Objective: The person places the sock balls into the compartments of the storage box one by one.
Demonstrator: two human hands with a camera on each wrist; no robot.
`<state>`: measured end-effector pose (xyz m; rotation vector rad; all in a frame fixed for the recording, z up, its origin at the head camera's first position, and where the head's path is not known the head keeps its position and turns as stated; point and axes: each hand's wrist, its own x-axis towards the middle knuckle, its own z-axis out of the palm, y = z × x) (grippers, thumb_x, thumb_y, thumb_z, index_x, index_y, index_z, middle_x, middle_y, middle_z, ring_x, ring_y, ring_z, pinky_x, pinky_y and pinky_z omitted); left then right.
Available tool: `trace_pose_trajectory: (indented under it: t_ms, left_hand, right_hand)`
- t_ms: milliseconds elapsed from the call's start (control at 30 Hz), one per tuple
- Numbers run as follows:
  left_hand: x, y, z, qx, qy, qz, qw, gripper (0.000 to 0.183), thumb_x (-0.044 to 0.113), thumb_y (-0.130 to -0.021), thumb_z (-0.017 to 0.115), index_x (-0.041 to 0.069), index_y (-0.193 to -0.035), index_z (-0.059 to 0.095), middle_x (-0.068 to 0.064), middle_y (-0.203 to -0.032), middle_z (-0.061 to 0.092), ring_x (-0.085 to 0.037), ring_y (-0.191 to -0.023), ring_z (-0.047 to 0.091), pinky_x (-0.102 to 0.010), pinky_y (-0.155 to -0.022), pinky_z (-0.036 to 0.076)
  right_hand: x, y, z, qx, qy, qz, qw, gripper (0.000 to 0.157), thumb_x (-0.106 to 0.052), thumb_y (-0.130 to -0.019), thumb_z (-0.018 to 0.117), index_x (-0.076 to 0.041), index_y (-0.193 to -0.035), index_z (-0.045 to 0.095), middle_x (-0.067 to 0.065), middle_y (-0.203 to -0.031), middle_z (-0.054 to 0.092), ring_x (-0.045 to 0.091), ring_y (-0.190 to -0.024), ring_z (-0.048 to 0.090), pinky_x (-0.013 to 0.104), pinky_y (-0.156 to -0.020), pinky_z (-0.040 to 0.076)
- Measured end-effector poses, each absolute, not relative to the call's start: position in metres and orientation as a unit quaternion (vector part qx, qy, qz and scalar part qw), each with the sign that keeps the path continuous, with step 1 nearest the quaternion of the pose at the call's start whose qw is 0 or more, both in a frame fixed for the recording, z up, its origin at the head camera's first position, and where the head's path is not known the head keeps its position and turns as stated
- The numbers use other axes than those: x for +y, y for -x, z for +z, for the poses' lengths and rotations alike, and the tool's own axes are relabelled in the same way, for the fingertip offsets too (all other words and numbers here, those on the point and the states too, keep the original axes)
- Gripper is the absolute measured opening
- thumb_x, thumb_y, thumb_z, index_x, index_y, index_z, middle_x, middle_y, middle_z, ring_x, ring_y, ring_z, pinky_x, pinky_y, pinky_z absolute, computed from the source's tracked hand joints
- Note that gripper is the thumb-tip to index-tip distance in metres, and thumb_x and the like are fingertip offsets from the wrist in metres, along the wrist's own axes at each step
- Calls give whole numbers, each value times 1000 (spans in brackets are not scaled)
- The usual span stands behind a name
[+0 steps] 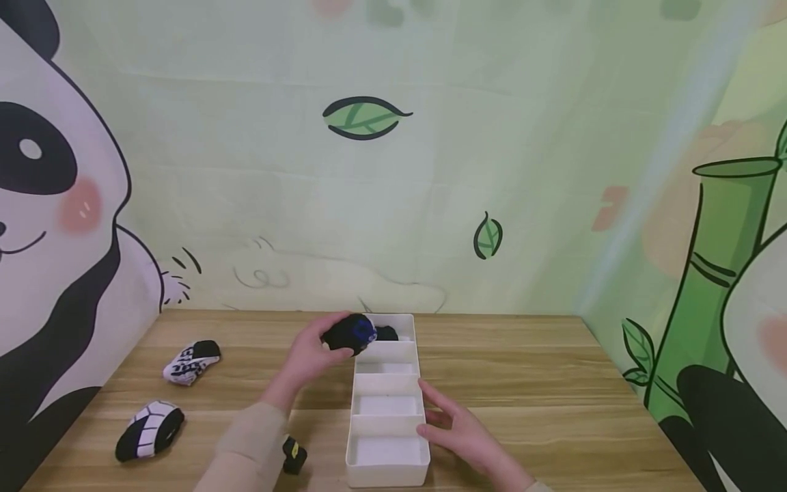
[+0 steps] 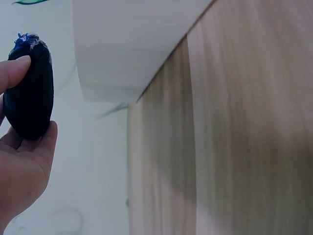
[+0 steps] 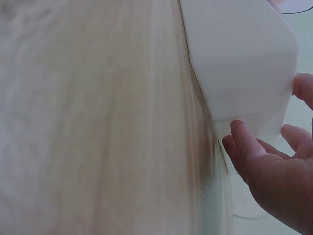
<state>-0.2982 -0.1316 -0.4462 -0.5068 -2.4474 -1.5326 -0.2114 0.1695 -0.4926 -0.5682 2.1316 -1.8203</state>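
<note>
My left hand (image 1: 309,355) grips a rolled black sock (image 1: 346,335) with a blue and white pattern at one end. It holds the sock above the far left edge of a long white divided box (image 1: 386,475). Another black sock (image 1: 387,333) lies in the farthest compartment, partly hidden behind the held one. In the left wrist view, thumb and fingers close around the held sock (image 2: 32,98). My right hand (image 1: 461,430) touches the box's right side, its fingers extended along the wall, as the right wrist view also shows.
On the left of the wooden table (image 1: 522,389) lie a white-and-black patterned sock (image 1: 190,362) and a black sock with white panels (image 1: 149,432). A small black item with a yellow mark (image 1: 295,456) sits beside my left sleeve, partly covered. A printed cloth backdrop (image 1: 258,191) hangs behind.
</note>
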Motion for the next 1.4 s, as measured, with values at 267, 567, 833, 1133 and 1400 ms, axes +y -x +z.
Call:
trace_pose_trajectory:
  t_ms: [267,567,833,1133,1400]
  left_hand:
    - [-118,301,-446,-835,213,-491,130,64,0,-73,82,5,-133,61,-18,-129,60,-37,-120,54,-52,-103,42]
    - [-103,304,-444,-852,248,-444,123,64,2,-72,83,7,-132,62,-16,-132,61,-38,-123,53,-54,-105,40]
    - [-95,303,-443,-862,249,-433,83,62,3,-76,83,8,-134,62,-13,-135,59,-39,-129,48,-58,-108,33]
    - [-95,308,-445,-868,263,-416,61,63,4,-75,83,8,-134,61,-12,-133,61,-34,-122,54,-56,-104,39]
    - [-93,311,-448,-873,282,-394,48,63,4,-75,82,6,-134,61,-13,-133,60,-34,-122,54,-56,-104,40]
  right_hand:
    - [170,212,-493,740,197,-627,140,77,-13,-92,71,-4,-155,28,27,-156,25,47,-129,45,32,-97,49]
    - [170,213,-494,737,197,-630,147,76,-12,-93,69,-5,-156,27,28,-157,23,47,-130,45,34,-98,48]
    - [170,213,-494,736,199,-632,143,76,-12,-93,70,-4,-155,27,29,-156,25,48,-130,45,34,-98,48]
    - [170,213,-493,740,195,-627,147,74,-13,-94,68,-5,-156,27,28,-156,25,47,-129,46,38,-100,48]
    - [171,213,-492,745,191,-621,149,74,-14,-95,67,-7,-156,26,28,-156,26,46,-129,46,44,-100,47]
